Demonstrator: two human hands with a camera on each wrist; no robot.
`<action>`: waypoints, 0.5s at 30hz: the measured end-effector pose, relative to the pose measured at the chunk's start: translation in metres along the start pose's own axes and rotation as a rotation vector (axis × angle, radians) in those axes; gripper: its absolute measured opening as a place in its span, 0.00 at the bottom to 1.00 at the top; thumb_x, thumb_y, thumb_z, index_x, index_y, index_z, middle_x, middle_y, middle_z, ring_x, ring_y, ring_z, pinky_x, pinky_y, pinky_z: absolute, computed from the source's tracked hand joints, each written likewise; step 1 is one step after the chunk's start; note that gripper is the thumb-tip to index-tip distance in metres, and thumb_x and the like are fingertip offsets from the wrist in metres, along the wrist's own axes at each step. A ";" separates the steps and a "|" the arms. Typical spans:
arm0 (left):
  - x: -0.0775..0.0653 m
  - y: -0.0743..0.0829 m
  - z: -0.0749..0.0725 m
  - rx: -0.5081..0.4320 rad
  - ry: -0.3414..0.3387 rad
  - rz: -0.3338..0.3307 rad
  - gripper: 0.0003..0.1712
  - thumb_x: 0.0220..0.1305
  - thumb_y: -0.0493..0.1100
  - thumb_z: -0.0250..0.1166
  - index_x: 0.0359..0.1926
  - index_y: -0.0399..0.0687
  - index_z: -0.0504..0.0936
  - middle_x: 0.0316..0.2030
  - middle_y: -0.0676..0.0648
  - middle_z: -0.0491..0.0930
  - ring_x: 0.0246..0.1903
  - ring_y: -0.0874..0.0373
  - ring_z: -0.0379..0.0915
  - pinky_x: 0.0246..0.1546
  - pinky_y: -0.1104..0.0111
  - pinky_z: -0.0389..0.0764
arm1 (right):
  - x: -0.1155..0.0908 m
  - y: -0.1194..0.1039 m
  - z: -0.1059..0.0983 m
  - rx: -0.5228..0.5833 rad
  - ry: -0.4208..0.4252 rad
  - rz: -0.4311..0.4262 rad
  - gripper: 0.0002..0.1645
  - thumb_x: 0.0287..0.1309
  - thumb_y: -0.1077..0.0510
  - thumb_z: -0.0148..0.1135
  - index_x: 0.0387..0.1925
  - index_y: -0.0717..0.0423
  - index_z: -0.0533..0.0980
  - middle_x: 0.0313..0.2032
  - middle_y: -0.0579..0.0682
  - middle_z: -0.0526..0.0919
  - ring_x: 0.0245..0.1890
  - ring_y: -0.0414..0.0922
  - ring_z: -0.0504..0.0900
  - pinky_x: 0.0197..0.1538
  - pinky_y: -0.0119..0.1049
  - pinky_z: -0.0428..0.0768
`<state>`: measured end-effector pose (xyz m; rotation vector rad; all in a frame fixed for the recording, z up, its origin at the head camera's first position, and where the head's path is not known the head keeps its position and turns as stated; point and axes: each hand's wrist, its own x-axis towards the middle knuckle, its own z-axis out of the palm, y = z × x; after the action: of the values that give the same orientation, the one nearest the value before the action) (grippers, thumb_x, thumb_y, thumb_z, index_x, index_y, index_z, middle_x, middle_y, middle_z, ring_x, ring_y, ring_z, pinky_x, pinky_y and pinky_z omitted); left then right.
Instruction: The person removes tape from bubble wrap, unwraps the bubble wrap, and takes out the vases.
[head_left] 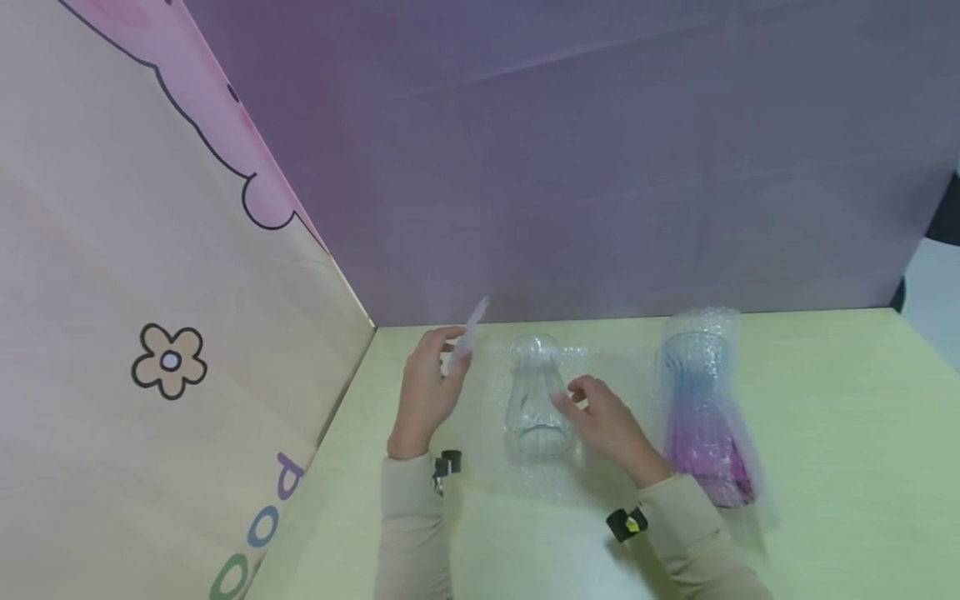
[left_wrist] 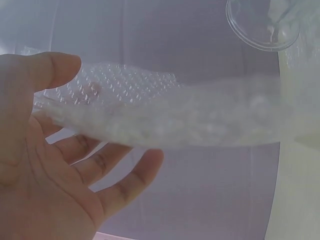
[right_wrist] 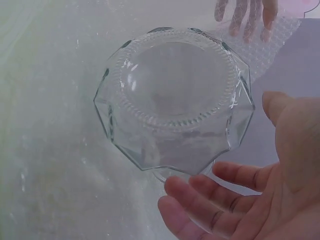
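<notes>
While left fingers (left_wrist: 143, 172) spread against bubble-wrap flap (left_wrist: 200, 120), right fingers (right_wrist: 192, 200) spread; two vases (head_left: 534, 400) (head_left: 701, 417).

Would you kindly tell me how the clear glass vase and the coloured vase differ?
The clear glass vase is colourless, while the coloured vase fades from blue to pink. The clear glass vase is unwrapped; the coloured vase is wrapped in bubble wrap. Both widen toward their near ends.

A purple backdrop (head_left: 570, 167) and cartoon-printed side panel (head_left: 90, 275) suggest a screened-off tabletop booth.
</notes>
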<state>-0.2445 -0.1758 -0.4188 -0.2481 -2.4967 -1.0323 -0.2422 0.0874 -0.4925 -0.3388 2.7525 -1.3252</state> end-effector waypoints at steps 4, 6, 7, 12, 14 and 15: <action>0.000 0.000 -0.002 -0.010 -0.002 -0.022 0.21 0.73 0.44 0.63 0.64 0.51 0.77 0.60 0.45 0.80 0.56 0.45 0.80 0.51 0.49 0.84 | -0.001 0.000 0.003 -0.030 -0.023 0.022 0.44 0.72 0.29 0.48 0.64 0.64 0.70 0.59 0.64 0.79 0.55 0.59 0.81 0.56 0.58 0.82; 0.000 -0.001 -0.003 -0.016 0.000 -0.029 0.21 0.73 0.45 0.63 0.64 0.51 0.77 0.60 0.45 0.80 0.56 0.45 0.80 0.51 0.49 0.84 | -0.001 0.000 0.005 -0.042 -0.028 0.033 0.45 0.71 0.28 0.48 0.64 0.64 0.70 0.59 0.64 0.79 0.56 0.61 0.81 0.58 0.60 0.81; 0.000 -0.001 -0.003 -0.019 0.001 -0.030 0.21 0.73 0.45 0.63 0.64 0.50 0.77 0.60 0.45 0.80 0.56 0.45 0.80 0.51 0.48 0.84 | -0.001 0.000 0.006 -0.044 -0.029 0.039 0.46 0.71 0.27 0.48 0.64 0.64 0.69 0.59 0.64 0.80 0.56 0.61 0.81 0.58 0.60 0.81; 0.000 -0.003 -0.005 -0.038 0.013 -0.028 0.22 0.72 0.43 0.64 0.65 0.49 0.77 0.60 0.43 0.80 0.56 0.42 0.79 0.52 0.45 0.84 | -0.001 0.000 0.007 -0.035 -0.029 0.059 0.47 0.70 0.26 0.48 0.65 0.63 0.69 0.58 0.65 0.81 0.56 0.63 0.81 0.58 0.61 0.80; 0.000 -0.004 -0.006 -0.038 0.018 -0.033 0.22 0.72 0.42 0.64 0.65 0.49 0.77 0.60 0.43 0.79 0.56 0.43 0.79 0.52 0.46 0.84 | -0.001 0.000 0.007 -0.030 -0.031 0.063 0.47 0.69 0.26 0.48 0.65 0.63 0.69 0.58 0.65 0.81 0.56 0.63 0.81 0.57 0.61 0.81; 0.000 -0.005 -0.007 -0.038 0.021 -0.034 0.22 0.72 0.42 0.64 0.65 0.48 0.77 0.60 0.43 0.79 0.55 0.43 0.79 0.52 0.46 0.84 | -0.001 0.000 0.007 -0.028 -0.033 0.065 0.47 0.69 0.26 0.48 0.65 0.63 0.69 0.58 0.65 0.81 0.55 0.63 0.81 0.57 0.61 0.81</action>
<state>-0.2435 -0.1839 -0.4174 -0.2058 -2.4721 -1.0913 -0.2399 0.0824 -0.4965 -0.2679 2.7328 -1.2564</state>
